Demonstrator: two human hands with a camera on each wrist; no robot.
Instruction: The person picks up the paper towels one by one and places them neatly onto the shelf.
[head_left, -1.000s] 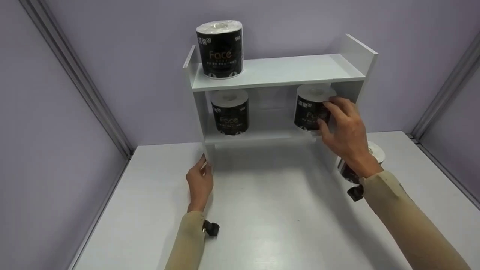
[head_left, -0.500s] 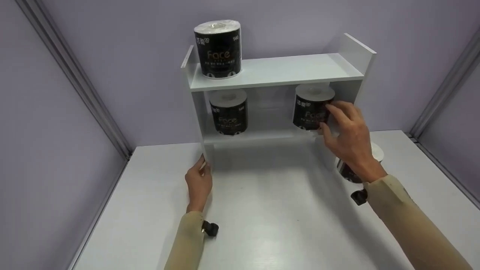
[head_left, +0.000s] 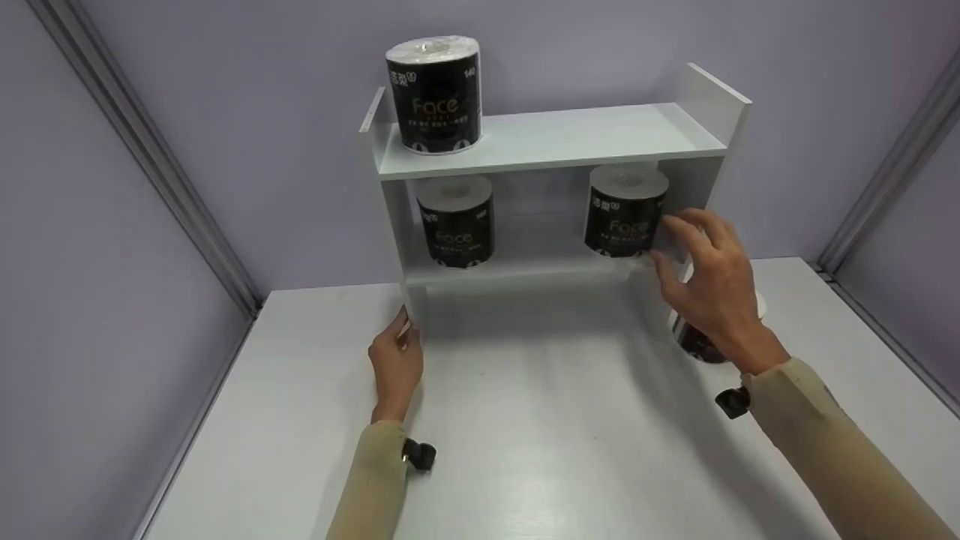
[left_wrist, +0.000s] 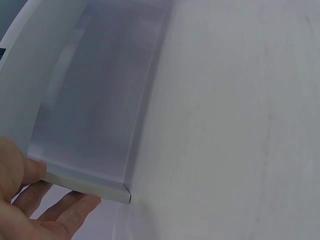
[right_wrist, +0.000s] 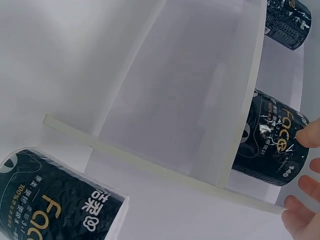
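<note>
My left hand point(head_left: 396, 365) pinches the lower left side panel of the white shelf point(head_left: 570, 137); in the left wrist view the thumb point(left_wrist: 33, 170) lies on one face and the fingers behind the other. On the right of the middle board stands a black-wrapped toilet paper roll point(head_left: 624, 217), upright. Beside it, my right hand point(head_left: 716, 281) is spread with a gap between thumb and fingers, holding nothing. Whether a fingertip still touches the roll I cannot tell. A second roll point(head_left: 457, 225) stands at the left of that board, and a third point(head_left: 436, 97) on the top board's left end.
Another roll point(head_left: 697, 341) stands on the white table point(head_left: 525, 450) right of the shelf, partly behind my right hand. Behind the shelf rises a pale wall point(head_left: 570, 45). Metal frame posts point(head_left: 150, 157) run along both sides.
My right hand has let go of the roll on the middle board and drawn back right and slightly down. That roll stays in place. The left hand keeps its hold on the shelf.
</note>
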